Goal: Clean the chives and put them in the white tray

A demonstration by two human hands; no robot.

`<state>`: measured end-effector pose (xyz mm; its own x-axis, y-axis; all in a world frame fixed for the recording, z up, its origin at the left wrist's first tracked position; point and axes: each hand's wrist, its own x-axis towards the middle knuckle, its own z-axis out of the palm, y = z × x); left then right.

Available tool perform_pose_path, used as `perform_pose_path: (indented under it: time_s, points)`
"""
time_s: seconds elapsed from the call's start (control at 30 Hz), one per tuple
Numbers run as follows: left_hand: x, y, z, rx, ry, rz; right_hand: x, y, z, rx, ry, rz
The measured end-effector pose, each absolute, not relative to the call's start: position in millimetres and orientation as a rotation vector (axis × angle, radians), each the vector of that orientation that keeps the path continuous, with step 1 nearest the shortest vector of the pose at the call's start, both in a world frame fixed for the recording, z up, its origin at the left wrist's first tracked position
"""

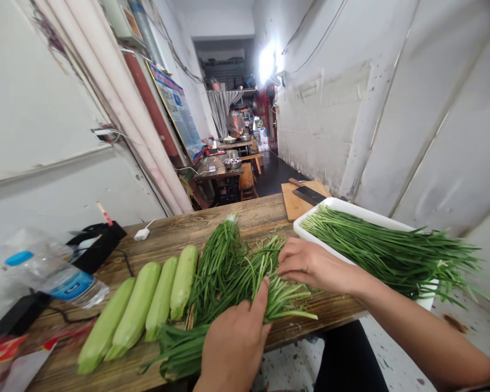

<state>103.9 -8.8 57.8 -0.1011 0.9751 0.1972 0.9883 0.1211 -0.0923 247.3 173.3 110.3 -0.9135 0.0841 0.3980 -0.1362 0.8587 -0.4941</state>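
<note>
Person is standing at a wooden table (212,226), both bare hands down in a loose pile of garlic chives (245,275). Left hand (234,343) is lying knuckles-up on the near end of the pile, thumb sticking out and pressing on the stalks; whether the fingers under it are curling round anything, cannot tell. Right hand (310,264) is resting on the far right edge of the same pile, fingers together and bent down onto the greens, touching them, just beside the tray rim; a real grip is not visible.

The chives are lying in the middle of the table, tips fanning toward the person. One tied bundle (218,256) is sitting at the left of the pile, its bound end pointing away toward the far edge.

Left of the chives, four pale green squash (141,305) are lying side by side, touching, slanted. Further left a plastic water bottle (57,277) with a blue cap is lying on its side, near a black device (98,245) with a cable.

On the right, a white tray (343,207) is holding a big heap of long chives (392,253), the tips hanging over its right end. Behind the tray a cleaver (308,193) is lying on a chopping board (296,204).

Far down the narrow room, another person (234,122) is sitting at tables, well apart.
</note>
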Motion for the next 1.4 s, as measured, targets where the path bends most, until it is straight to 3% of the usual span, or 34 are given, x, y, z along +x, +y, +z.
perform_pose_path:
  time_s: [0.17,0.27,0.37,0.6,0.7,0.97,1.2,1.4]
  points:
    - [101.4,-11.5,54.6,-1.949,-2.142,-0.229,239.2,163.0,88.2,-0.321,-1.916,1.559]
    - [102.1,-13.0,54.2,-1.931,-2.114,-0.231,235.0,164.4,78.3,-0.426,-1.561,1.767]
    - [102.9,-14.3,54.2,-1.886,-2.135,-0.202,237.4,168.6,78.7,-0.422,-1.608,1.67]
    - [103.8,-13.4,53.9,-1.897,-2.172,-0.129,247.8,164.8,99.9,-0.228,-2.405,0.894]
    - [105.6,-11.6,53.8,-1.904,-2.165,-0.105,247.8,161.3,105.7,-0.189,-2.517,0.781]
    - [109.8,-8.2,53.4,-1.917,-2.142,-0.107,242.4,165.4,95.2,-0.357,-2.315,1.338]
    - [111.2,-6.5,55.0,-1.92,-2.155,-0.102,241.9,165.7,93.4,-0.408,-2.164,1.453]
    - [107.5,-6.9,54.2,-1.927,-2.152,-0.175,246.4,173.0,92.2,-0.454,-1.804,1.767]
